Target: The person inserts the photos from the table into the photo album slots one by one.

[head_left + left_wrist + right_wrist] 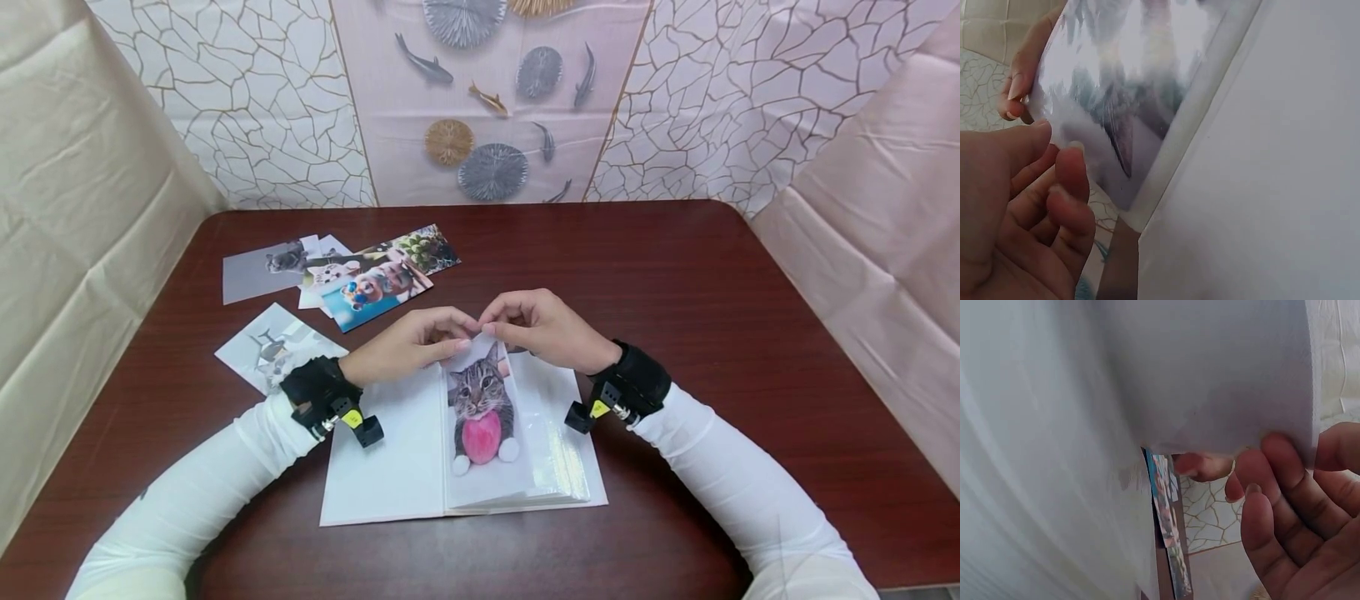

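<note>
A white photo album (386,467) lies spread on the table. One of its clear sleeve pages, lifted at the top, shows a photo (482,400) of a tabby cat with a pink heart. My right hand (551,329) pinches the top right corner of this page between thumb and fingers. At the same top edge, to the left, my left hand (408,342) pinches the page with thumb and forefinger. Glare covers part of the sleeve (1122,81) in the left wrist view. The page's pale back (1222,381) faces the right wrist camera.
Several loose animal photos (375,292) overlap at the back left of the dark wood table (675,275). Another photo (273,342) lies beside my left wrist, partly covered by it. Patterned cloth (262,108) hangs behind the table.
</note>
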`<state>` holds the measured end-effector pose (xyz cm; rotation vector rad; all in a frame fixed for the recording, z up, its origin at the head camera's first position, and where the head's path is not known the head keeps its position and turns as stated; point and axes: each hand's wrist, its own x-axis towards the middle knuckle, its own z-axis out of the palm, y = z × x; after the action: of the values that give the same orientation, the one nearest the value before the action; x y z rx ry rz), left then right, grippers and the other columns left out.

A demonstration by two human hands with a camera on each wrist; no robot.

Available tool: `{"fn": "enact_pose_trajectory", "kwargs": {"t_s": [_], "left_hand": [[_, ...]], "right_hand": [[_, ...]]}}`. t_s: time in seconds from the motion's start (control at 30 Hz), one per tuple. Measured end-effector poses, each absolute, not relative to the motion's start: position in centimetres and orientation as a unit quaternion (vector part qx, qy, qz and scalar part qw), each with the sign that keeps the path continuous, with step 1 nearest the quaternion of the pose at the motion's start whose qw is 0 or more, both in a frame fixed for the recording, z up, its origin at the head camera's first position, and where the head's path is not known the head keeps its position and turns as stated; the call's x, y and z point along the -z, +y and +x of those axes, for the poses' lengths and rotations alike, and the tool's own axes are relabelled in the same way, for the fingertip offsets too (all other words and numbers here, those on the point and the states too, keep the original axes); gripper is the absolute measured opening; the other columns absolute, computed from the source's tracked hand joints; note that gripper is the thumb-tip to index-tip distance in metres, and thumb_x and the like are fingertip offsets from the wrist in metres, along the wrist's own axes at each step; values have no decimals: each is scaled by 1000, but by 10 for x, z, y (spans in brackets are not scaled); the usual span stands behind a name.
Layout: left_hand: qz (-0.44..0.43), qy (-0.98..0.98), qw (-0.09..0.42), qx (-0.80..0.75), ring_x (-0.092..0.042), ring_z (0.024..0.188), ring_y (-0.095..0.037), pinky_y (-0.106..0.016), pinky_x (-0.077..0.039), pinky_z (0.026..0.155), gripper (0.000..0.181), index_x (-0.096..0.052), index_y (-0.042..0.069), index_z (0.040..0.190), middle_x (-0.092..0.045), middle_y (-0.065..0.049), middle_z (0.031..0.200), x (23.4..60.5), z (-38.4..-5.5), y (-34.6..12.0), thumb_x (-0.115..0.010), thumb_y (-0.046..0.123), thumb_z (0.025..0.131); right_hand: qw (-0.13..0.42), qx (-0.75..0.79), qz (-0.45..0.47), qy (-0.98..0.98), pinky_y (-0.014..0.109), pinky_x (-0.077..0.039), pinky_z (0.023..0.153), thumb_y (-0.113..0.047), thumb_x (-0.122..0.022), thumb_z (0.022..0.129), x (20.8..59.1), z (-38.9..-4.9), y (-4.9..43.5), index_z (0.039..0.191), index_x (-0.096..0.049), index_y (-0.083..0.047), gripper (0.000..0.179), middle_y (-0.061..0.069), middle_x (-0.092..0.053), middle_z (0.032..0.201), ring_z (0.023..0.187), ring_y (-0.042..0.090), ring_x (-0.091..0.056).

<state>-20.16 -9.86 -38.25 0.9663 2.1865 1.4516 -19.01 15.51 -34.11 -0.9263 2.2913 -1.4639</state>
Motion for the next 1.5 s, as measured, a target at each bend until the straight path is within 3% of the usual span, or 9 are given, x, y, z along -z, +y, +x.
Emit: {"fn": "enact_pose_trajectory", "kwargs": {"t_s": [0.13,0.23,0.37,0.57,0.77,0.93,1.07,1.27,1.5], "left_hand": [[343,768,174,-513,-57,70,-20,-26,-48,61,25,-63,5,126,-68,-9,93,383,-201,-97,-59,11,103],[342,770,168,-512,-58,72,-20,-27,-49,65,18,-66,6,119,-64,-7,86,384,-201,-97,-58,12,103],[340,770,163,-514,-56,71,-20,-26,-47,65,14,-68,7,104,-59,-5,79,383,-201,-98,-56,14,105],[339,776,140,-513,-50,72,-18,-25,-42,65,18,-71,8,96,-51,-3,82,380,-201,-104,-56,15,105],[330,751,177,-544,-50,57,-20,-28,-43,57,20,-67,7,98,-54,-5,66,376,-199,-112,-54,20,106],[316,722,210,-578,-66,70,-21,-31,-56,67,26,-67,3,104,-72,-8,81,372,-196,-119,-53,25,107],[310,727,207,-576,-72,79,-23,-34,-59,73,31,-68,1,106,-76,-10,89,368,-193,-125,-50,26,108],[305,743,185,-567,-75,79,-24,-34,-60,73,34,-67,-7,107,-76,-7,89,361,-192,-136,-51,24,108],[277,772,170,-546,-70,75,-36,-35,-60,79,30,-72,-1,103,-75,-1,93,360,-190,-157,-54,22,106]], "right_hand": [[158,532,-314,770,35,-58,72,-11,-60,103,341,-189,153,117,-68,-2,19,11,-72,91,74,20,-66],[177,552,-312,753,46,-60,81,-9,-57,104,340,-187,152,129,-60,0,27,11,-73,97,81,22,-71],[183,563,-306,746,47,-60,82,-7,-53,105,340,-187,152,136,-53,1,32,14,-71,97,83,26,-71],[177,509,-313,782,38,-58,76,-15,-54,106,345,-192,154,118,-63,-3,20,14,-69,88,80,33,-68],[174,388,-375,824,25,-49,70,-15,-66,99,353,-197,156,105,-70,-12,8,4,-68,85,75,17,-61],[178,295,-397,851,22,-42,68,-20,-73,94,358,-195,154,113,-69,-12,21,-6,-58,78,69,8,-51],[203,260,-399,856,22,-36,68,-22,-75,93,360,-192,153,124,-63,-11,35,-6,-49,76,66,7,-43],[211,247,-390,861,23,-35,68,-25,-75,93,361,-191,152,130,-60,-10,43,-6,-50,76,66,8,-42],[213,254,-388,860,22,-35,68,-26,-74,94,362,-191,152,127,-61,-11,38,-6,-49,76,65,8,-41]]}}
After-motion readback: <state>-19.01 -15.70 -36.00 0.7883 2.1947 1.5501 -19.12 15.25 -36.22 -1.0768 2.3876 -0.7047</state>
